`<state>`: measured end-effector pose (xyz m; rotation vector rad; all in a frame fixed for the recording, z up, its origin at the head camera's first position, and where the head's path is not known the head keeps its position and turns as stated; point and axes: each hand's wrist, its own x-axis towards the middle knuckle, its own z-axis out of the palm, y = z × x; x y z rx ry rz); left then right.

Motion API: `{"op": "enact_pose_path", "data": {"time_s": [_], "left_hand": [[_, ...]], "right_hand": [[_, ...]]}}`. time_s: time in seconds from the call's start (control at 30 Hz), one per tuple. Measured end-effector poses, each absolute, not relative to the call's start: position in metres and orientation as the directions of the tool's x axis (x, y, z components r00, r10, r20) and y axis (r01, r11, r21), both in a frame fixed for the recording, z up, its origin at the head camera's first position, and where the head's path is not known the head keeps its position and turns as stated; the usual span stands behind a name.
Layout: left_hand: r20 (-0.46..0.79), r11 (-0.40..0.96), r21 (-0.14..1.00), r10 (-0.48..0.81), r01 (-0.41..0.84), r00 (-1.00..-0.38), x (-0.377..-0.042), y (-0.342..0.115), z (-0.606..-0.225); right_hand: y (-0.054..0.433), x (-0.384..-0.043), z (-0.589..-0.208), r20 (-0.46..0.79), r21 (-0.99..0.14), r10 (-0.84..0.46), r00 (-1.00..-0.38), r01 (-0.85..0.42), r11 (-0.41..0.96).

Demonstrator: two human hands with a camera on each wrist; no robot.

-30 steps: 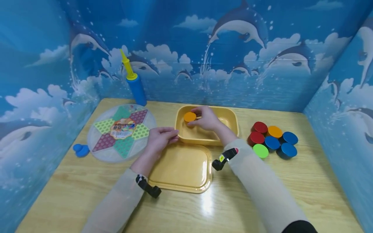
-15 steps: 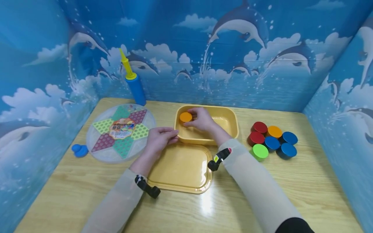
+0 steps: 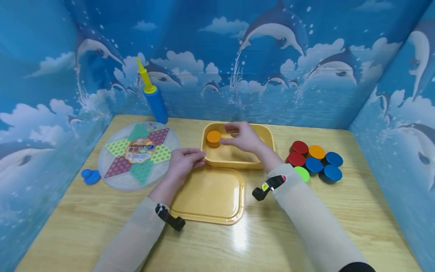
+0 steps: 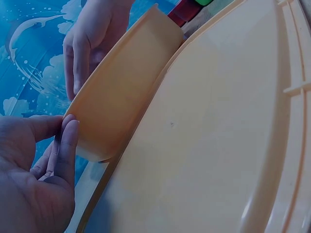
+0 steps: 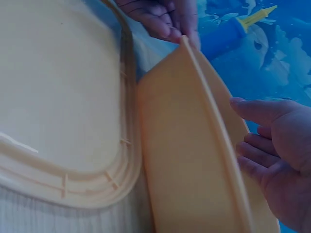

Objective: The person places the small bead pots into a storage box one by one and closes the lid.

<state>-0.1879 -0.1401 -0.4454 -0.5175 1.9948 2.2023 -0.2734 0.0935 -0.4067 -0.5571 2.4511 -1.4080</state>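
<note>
A yellow plastic box point(image 3: 238, 165) stands open on the table. My left hand point(image 3: 183, 162) pinches its near-left corner rim between thumb and fingers, as the left wrist view also shows. Inside the box, at its left end, sits an orange round block point(image 3: 213, 139). My right hand point(image 3: 245, 138) hovers over the box just right of this block, thumb and fingers spread, holding nothing. In the right wrist view the fingers of the right hand point(image 5: 286, 150) are apart beside the box wall. The yellow lid point(image 3: 209, 194) lies flat in front of the box.
Several round blocks cluster on the right: red point(image 3: 295, 159), orange point(image 3: 316, 152), blue point(image 3: 330, 174) and green point(image 3: 301, 174). On the left lie a round Chinese checkers board point(image 3: 117, 177) and a small blue piece point(image 3: 90, 176). A blue-yellow hand pump point(image 3: 157, 105) stands behind.
My right hand has carried the orange block left to the box's end, let it go and drawn back to the right. The left hand keeps its hold on the rim.
</note>
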Motion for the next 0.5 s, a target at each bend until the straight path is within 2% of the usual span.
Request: {"op": "enact_pose_path", "data": {"time_s": [0.5], "left_hand": [[-0.332, -0.14, 0.939, -0.131, -0.315, -0.934, -0.187, -0.139, -0.445]], "right_hand": [[0.166, -0.241, -0.373, 0.039, -0.883, -0.394, -0.918, -0.217, 0.417]]}}
